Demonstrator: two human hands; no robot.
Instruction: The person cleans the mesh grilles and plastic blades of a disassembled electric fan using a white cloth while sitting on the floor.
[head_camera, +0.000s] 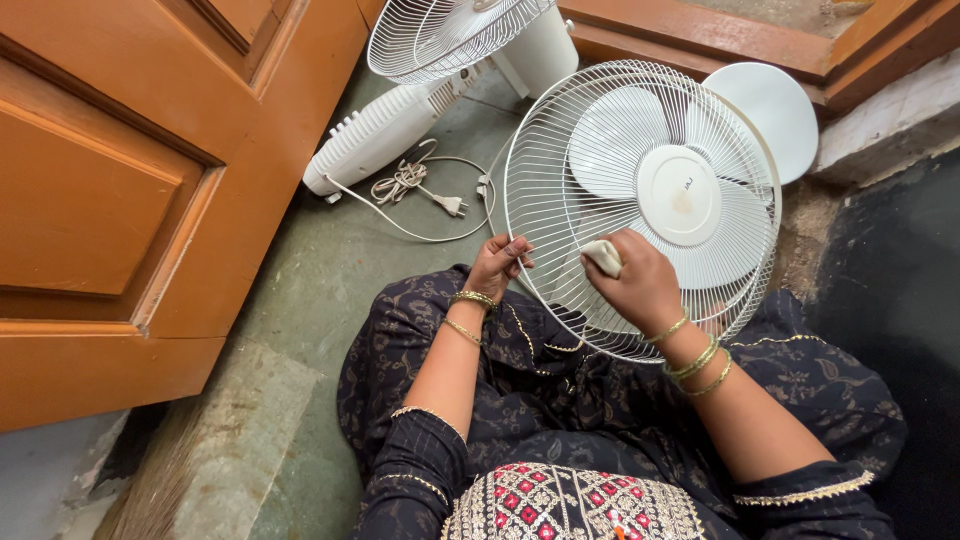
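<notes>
A white wire fan guard (560, 130) with the fan blades (620, 140) behind it leans against my lap. My left hand (497, 265) grips the guard's rim at its lower left edge. My right hand (640, 285) presses a small pale cloth (604, 256) against the wire mesh near the lower middle. Gold bangles sit on both wrists.
A white fan body (385, 130) with its cord and plug (450, 205) lies on the grey floor. A second wire guard (440, 35) rests above it. A round white base (775, 105) stands at the right. An orange wooden door (120, 180) fills the left.
</notes>
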